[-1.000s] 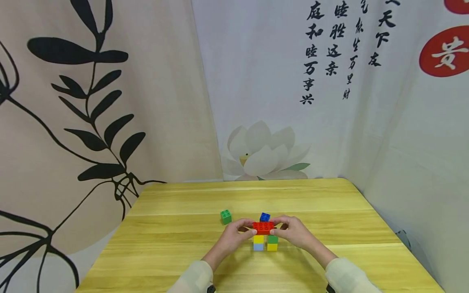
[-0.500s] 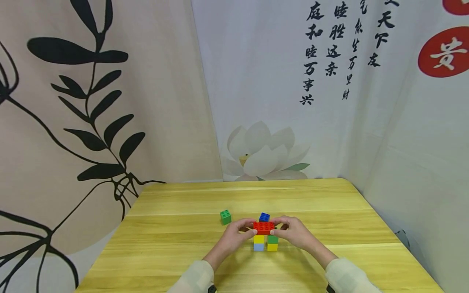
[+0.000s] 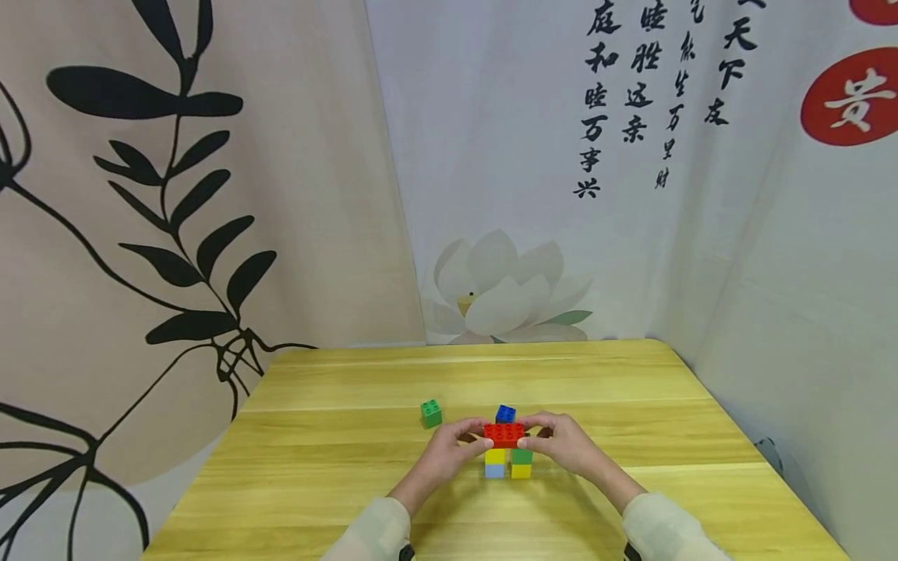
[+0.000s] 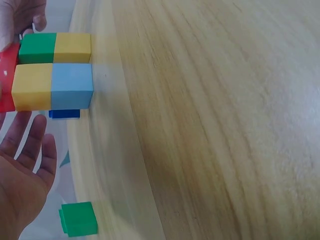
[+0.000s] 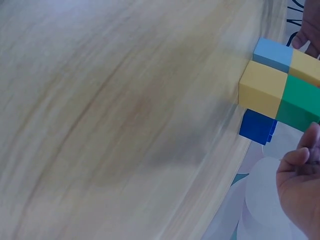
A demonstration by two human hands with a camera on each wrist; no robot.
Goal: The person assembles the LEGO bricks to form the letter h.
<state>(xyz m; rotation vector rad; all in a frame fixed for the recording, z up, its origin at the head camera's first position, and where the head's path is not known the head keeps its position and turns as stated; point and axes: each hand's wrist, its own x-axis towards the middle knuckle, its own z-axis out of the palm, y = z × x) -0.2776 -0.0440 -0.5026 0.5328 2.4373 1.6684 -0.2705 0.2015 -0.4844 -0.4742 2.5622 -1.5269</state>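
A red toy building brick lies across the tops of two short stacks, bridging them. Its left end is pinched by my left hand, its right end by my right hand. The left stack has a yellow brick over a light blue brick. In the right stack a green brick sits on a yellow brick. The left wrist view shows the red brick against both upper bricks, with a narrow gap between the stacks.
Behind the stacks stands a dark blue brick, partly hidden by the red one. A loose green brick is farther left on the wooden table. A printed curtain hangs behind the table's far edge.
Both hands keep their hold on the red brick and hardly move. The whole view shifts very slightly; the bricks stay in place.
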